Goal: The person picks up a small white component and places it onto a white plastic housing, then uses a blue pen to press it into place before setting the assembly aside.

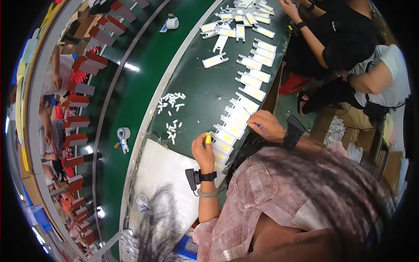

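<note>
A row of flat white panels with yellow rectangles (pixel 236 121) lies overlapping along the near edge of the dark green table. My left hand (pixel 203 152) is at the row's left side, its fingers bent and closed, one tip covered by a yellow finger cot (pixel 208 139). What it pinches, if anything, is too small to make out. Over the row's right side, my right hand (pixel 268 125) is closed round a thin blue tool (pixel 260 126) whose kind I cannot tell. Small white pieces (pixel 172 101) lie scattered beyond my left hand.
More panels (pixel 251 17) are heaped at the table's far end, and a single panel (pixel 215 60) lies apart. A white sheet (pixel 163 168) covers the near left part. A green conveyor (pixel 126 100) with tape rolls (pixel 123 133) runs alongside. Co-workers (pixel 336 39) sit at the right.
</note>
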Tool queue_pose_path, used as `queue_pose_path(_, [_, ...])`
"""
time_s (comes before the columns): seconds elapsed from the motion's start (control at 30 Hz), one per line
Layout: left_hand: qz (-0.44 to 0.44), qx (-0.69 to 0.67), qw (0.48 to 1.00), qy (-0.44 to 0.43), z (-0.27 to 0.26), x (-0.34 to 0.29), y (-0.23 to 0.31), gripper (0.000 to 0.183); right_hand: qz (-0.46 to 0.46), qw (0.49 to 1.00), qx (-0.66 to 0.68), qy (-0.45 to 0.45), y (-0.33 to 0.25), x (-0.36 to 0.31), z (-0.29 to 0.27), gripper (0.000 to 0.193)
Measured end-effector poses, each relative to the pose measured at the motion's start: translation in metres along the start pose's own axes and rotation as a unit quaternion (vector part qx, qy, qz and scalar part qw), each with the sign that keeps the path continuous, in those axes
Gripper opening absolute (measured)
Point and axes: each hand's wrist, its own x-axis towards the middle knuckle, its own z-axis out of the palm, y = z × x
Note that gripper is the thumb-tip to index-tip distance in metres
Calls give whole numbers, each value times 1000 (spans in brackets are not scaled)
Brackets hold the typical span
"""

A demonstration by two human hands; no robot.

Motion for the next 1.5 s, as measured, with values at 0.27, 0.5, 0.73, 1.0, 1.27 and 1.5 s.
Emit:
queue_pose_path(0.27, [81,29,995,48,90,17,54,17,-71,995,-44,-48,69,17,-23,23])
queue_pose_path(0.5, [87,125,983,103,152,37,82,24,-166,974,-29,-150,110,16,-20,32])
queue_pose_path(0.73, [100,192,972,89,171,37,81,25,-178,965,8,-193,128,22,-28,30])
queue_pose_path(1.0, [93,281,952,77,168,45,86,19,-183,962,10,-204,132,23,-22,25])
queue_pose_path(1.27, [133,354,922,87,176,39,80,19,-186,957,-8,-222,140,23,-32,25])
queue_pose_path(1.5, [87,350,933,-17,168,19,78,36,-192,954,0,-232,138,26,-29,29])
